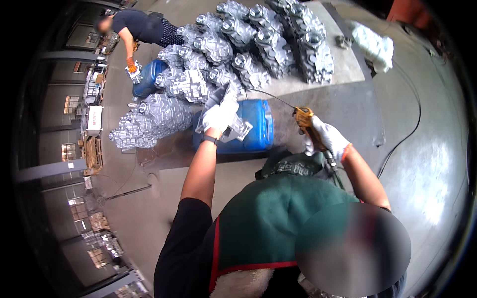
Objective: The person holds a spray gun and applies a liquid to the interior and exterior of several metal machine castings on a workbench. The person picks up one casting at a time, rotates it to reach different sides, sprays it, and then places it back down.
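My left hand (218, 118), in a white glove, is closed on a grey cast-metal housing (240, 130), which is tilted over a blue plastic drum (259, 124) lying on its side. My right hand (329, 138), also gloved in white, grips a yellow air blow gun (309, 128). Its long thin nozzle (271, 94) reaches left and curves to the upper edge of the housing. From the bottom of the gun, a hose (336, 175) runs down beside my apron. The glove hides some of the housing.
Rows of cast-metal housings (271, 52) stand on the floor ahead, with another cluster (154, 121) at left. A co-worker (141, 27) bends over a second blue drum (151, 78), holding a metal part. A wrapped bundle (372, 44) and a dark cable (415, 119) lie at right.
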Demonstrator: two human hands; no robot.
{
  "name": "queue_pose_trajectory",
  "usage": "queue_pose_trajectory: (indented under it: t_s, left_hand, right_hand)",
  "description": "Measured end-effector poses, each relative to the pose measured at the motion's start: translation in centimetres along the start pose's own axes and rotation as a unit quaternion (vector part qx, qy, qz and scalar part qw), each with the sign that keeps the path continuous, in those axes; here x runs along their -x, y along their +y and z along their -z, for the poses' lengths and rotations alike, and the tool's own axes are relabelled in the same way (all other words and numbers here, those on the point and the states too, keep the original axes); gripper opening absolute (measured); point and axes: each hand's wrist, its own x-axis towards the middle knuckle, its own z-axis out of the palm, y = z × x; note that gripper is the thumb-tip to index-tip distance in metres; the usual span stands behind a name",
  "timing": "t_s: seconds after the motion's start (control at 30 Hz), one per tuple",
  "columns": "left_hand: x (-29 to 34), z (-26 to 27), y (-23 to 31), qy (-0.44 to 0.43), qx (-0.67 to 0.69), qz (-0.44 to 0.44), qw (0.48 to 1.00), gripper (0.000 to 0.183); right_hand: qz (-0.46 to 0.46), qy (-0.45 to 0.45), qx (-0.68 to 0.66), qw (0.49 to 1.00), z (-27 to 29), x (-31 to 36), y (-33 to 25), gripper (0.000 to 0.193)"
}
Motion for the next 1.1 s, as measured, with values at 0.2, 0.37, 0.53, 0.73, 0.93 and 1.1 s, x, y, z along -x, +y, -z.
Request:
queue_pose_trajectory:
  t_s: [0.2,0.37,0.53,0.73,0.93,1.1]
  left_hand:
    - [-1.1,-0.3,1.0,0.013,-0.031,-0.023,0.999,0.046]
    - [-0.6,0.8,2.6,-0.005,-0.065,-0.036,0.997,0.043]
    - [-1.0,-0.1,1.9,-0.025,-0.067,-0.027,0.997,0.042]
    - [-1.0,0.1,2.2,-0.029,-0.069,-0.022,0.997,0.042]
    - [-1.3,-0.3,2.2,-0.028,-0.076,-0.001,0.997,0.041]
    - [-1.1,0.3,2.8,-0.043,-0.077,-0.01,0.996,0.042]
  right_hand:
    - [-0.081,0.003,-0.117,0.99,4.9,3.2,3.2,0.046]
    - [-0.128,-0.087,-0.143,0.978,5.7,1.5,4.2,0.044]
    - [-0.129,-0.084,-0.146,0.977,4.9,1.1,3.9,0.043]
    - [-0.129,-0.081,-0.142,0.978,5.2,0.5,4.4,0.043]
    - [-0.147,-0.086,-0.144,0.975,5.0,0.4,3.9,0.043]
    - [-0.119,-0.055,-0.12,0.984,5.0,0.6,3.9,0.044]
